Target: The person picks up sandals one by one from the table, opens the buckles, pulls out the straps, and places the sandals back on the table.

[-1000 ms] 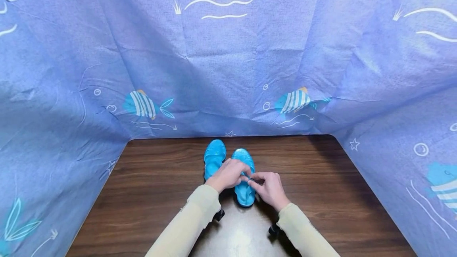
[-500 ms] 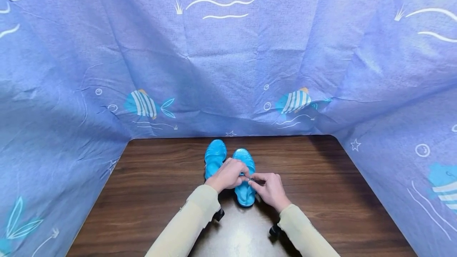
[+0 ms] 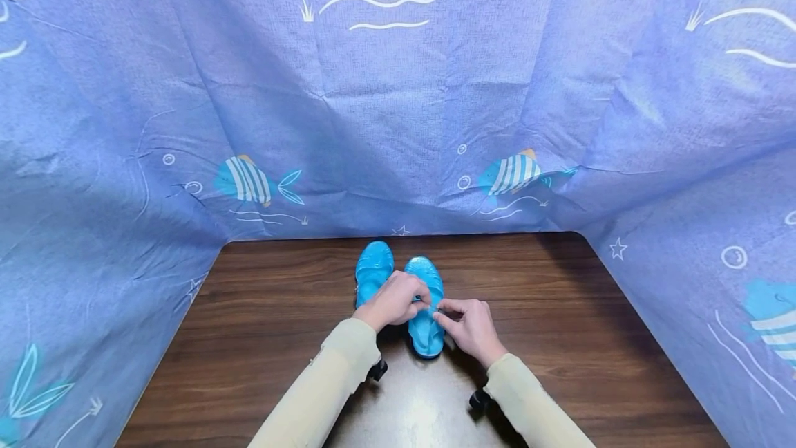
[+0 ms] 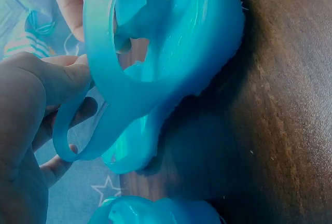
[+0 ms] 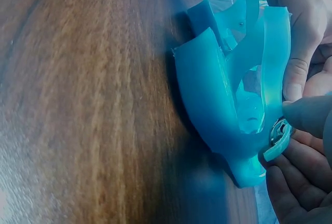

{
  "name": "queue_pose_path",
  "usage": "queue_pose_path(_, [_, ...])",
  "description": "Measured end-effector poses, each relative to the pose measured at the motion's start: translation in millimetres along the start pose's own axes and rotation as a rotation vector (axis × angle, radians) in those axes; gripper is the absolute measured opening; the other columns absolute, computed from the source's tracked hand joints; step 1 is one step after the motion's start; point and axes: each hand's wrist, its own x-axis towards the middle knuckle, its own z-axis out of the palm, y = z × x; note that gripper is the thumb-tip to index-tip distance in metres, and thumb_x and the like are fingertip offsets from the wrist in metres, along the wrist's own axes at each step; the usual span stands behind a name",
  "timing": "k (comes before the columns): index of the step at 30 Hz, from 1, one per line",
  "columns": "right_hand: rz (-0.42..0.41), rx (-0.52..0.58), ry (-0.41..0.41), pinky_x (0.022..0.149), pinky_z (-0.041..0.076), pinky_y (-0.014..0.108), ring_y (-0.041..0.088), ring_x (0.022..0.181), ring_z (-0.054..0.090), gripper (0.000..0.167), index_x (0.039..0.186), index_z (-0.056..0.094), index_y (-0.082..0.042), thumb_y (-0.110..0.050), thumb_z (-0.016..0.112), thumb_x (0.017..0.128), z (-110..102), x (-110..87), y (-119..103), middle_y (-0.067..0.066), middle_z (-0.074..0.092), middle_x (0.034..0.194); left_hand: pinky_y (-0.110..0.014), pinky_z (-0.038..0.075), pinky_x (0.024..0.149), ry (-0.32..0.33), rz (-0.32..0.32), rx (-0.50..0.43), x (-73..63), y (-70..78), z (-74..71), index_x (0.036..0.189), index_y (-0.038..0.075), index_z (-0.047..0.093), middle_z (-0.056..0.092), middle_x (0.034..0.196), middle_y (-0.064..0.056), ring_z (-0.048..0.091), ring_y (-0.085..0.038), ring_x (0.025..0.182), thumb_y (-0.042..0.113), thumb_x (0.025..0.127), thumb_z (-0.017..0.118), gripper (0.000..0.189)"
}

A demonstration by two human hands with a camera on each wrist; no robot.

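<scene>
A pair of blue jelly sandals lies on the table, toes pointing away. My left hand [image 3: 398, 298] is over the inner side of the right-hand sandal [image 3: 424, 270]; its thumb and fingers pinch the thin ankle strap [image 4: 101, 42], whose loose end curls into a loop. On the outer side, my right hand [image 3: 470, 327] holds the strap's small metal buckle [image 5: 280, 131] between thumb and fingers. A small gap separates the two hands' fingertips in the head view. The other sandal [image 3: 375, 258] stands to the left, its heel hidden behind my left hand.
The dark wood-grain table [image 3: 273, 337] has rounded far corners. Around its back and sides hangs a blue cloth [image 3: 385, 123] printed with fish. A small black device [image 3: 378, 369] sits under the left wrist, another [image 3: 479, 399] under the right.
My left hand has shifted slightly left, so a gap has opened between its fingertips and those of my right hand. My right hand and both sandals have stayed nearly still.
</scene>
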Motion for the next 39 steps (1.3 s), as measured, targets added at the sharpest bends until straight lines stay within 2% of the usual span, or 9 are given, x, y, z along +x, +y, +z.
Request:
queue_pose_path(6, [-0.011, 0.002, -0.006, 0.075, 0.064, 0.031, 0.013, 0.088, 0.078, 0.015, 0.102, 0.085, -0.011, -0.013, 0.087, 0.088, -2, -0.3, 1, -0.003, 0.081, 0.097, -0.036, 0.055, 0.091, -0.03, -0.017, 0.037, 0.5, 0.5, 1.2, 0.097, 0.024, 0.083, 0.078, 0.097, 0.013, 0.071, -0.009, 0.093, 0.021, 0.098, 0.077, 0.007])
queue_pose_path(11, [-0.031, 0.007, -0.001, 0.074, 0.064, 0.031, 0.013, 0.088, 0.078, 0.017, 0.105, 0.085, -0.013, -0.014, 0.086, 0.088, -2, 1.6, 2, -0.002, 0.081, 0.099, -0.041, 0.047, 0.092, -0.064, -0.048, 0.05, 3.8, 6.1, 2.4, 0.103, 0.029, 0.083, 0.078, 0.102, 0.017, 0.069, -0.007, 0.097, 0.029, 0.099, 0.076, 0.008])
queue_pose_path(16, [-0.078, -0.008, 0.014, 0.073, 0.064, 0.031, 0.013, 0.089, 0.078, 0.02, 0.107, 0.085, -0.014, -0.014, 0.087, 0.088, -1, 2.5, 3, -0.002, 0.081, 0.1, -0.041, 0.045, 0.096, -0.07, -0.069, 0.049, 5.8, 10.2, 3.6, 0.102, 0.029, 0.083, 0.078, 0.101, 0.017, 0.07, -0.004, 0.096, 0.026, 0.099, 0.076, 0.009])
queue_pose_path(24, [-0.025, -0.01, -0.008, 0.076, 0.064, 0.032, 0.011, 0.09, 0.078, 0.02, 0.11, 0.084, -0.014, -0.017, 0.085, 0.09, 0, -0.4, 2, -0.003, 0.081, 0.1, -0.042, 0.047, 0.104, -0.06, -0.05, 0.049, 1.1, 11.2, 4.9, 0.107, 0.026, 0.085, 0.078, 0.106, 0.015, 0.07, -0.005, 0.105, 0.025, 0.101, 0.073, 0.013])
queue_pose_path(32, [-0.07, -0.037, 0.041, 0.073, 0.063, 0.031, 0.011, 0.087, 0.078, 0.018, 0.105, 0.085, -0.018, -0.016, 0.087, 0.087, 2, 0.3, 2, -0.004, 0.081, 0.097, -0.046, 0.041, 0.113, -0.04, -0.041, 0.052, -0.1, 9.7, 6.9, 0.106, 0.024, 0.085, 0.079, 0.105, 0.013, 0.07, -0.006, 0.107, 0.027, 0.102, 0.072, 0.014])
queue_pose_path(39, [-0.035, -0.01, 0.016, 0.074, 0.063, 0.03, 0.012, 0.088, 0.078, 0.019, 0.105, 0.085, -0.013, -0.013, 0.087, 0.087, 3, -0.3, 2, -0.001, 0.081, 0.1, -0.045, 0.041, 0.114, -0.019, -0.04, 0.061, -0.7, 7.4, 3.8, 0.098, 0.024, 0.084, 0.078, 0.099, 0.014, 0.071, -0.006, 0.104, 0.012, 0.101, 0.071, 0.018])
